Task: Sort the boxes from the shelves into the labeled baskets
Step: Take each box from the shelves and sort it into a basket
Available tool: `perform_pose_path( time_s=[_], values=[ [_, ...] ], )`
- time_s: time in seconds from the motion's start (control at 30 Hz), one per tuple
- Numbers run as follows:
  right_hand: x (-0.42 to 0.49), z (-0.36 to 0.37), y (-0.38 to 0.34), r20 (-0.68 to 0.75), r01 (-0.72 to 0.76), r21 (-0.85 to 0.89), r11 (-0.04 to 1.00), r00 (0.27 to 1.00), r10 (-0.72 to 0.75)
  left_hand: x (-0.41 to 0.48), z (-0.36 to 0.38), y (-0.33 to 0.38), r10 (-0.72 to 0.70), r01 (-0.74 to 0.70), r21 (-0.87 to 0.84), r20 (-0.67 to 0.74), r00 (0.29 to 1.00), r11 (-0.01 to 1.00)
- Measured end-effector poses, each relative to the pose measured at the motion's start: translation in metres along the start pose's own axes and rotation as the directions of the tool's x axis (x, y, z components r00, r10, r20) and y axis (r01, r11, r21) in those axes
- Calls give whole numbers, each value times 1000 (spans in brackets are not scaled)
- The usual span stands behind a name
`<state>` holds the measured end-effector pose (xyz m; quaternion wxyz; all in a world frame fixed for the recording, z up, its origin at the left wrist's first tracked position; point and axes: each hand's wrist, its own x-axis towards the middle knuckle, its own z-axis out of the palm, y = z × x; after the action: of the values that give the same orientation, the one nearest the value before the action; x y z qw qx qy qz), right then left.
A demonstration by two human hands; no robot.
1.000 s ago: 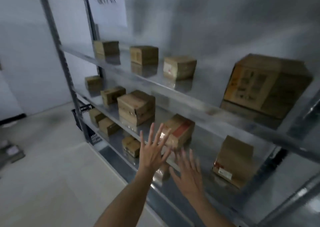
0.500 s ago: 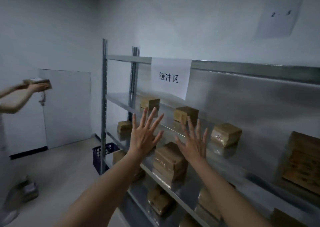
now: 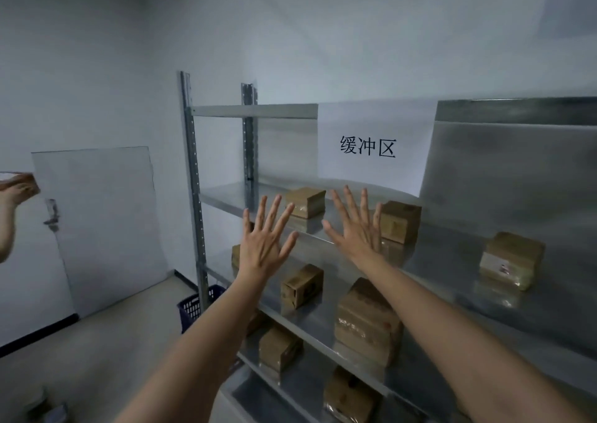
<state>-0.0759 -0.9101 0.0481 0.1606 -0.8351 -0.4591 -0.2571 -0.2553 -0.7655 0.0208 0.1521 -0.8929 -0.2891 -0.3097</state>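
1. Left hand (image 3: 262,247) and right hand (image 3: 358,232) are both raised at centre frame in front of the grey galvanised metal shelving rack (image 3: 193,196). Backs face the camera, fingers straight and fanned wide. Neither holds anything. Can't tell whether either touches the rack.
2. Task items are brown cardboard boxes, all on the shelves.
   - Upper shelf: small box (image 3: 305,201) showing between the two hands, second box (image 3: 400,220) just right of the right hand, taped box (image 3: 512,259) at frame right.
   - Middle shelf: upright box (image 3: 302,285) and big box (image 3: 368,321) at centre. One more is mostly hidden behind the left hand.
   - Lower shelf, bottom centre: low box (image 3: 277,346) and bottom box (image 3: 349,396).
3. Only one destination is visible: a dark blue slatted plastic basket (image 3: 197,304) on the floor, lower left of the rack, partly behind its upright. Its label isn't readable. Other baskets are out of frame.
4. A white paper sign (image 3: 371,148) with black characters hangs from the top beam, centre frame.
5. At the left edge, another person's hand (image 3: 13,193) holds a box.
6. My read: nothing picked yet, sort barely begun.
7. Risks:
   - Spread hands sit right by the small box, so a sweep could knock it back or off the shelf edge.
   - Shiny tape means a one-hand grab may slip.
   - Shipping labels are blurred, so a box could go to the wrong basket.
   - The second person works nearby, so paths could clash at the basket.
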Motion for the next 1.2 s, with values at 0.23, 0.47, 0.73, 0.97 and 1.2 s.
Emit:
perform_pose_path(
  time_s=[0.23, 0.47, 0.73, 0.97, 1.2],
  values=[
    [124, 97, -13, 24, -70, -30, 997, 997, 71, 110, 95, -76, 10, -9, -45, 17, 1000, 999],
    [208, 159, -9, 85, -134, -90, 987, 986, 141, 216, 167, -114, 56, -54, -27, 67, 996, 998],
    [248, 208, -11, 125, -337, -49, 940, 932, 340, 285, 246, -141, 101, -82, -154, 119, 988, 985],
    [292, 233, -24, 99, -598, 390, 700, 783, 614, 346, 291, -138, 166, 13, -608, 238, 957, 794],
    [309, 227, -31, 234, -475, 878, 66, 544, 806, 356, 308, -117, 361, 545, -838, 520, 774, 37]
  ],
)
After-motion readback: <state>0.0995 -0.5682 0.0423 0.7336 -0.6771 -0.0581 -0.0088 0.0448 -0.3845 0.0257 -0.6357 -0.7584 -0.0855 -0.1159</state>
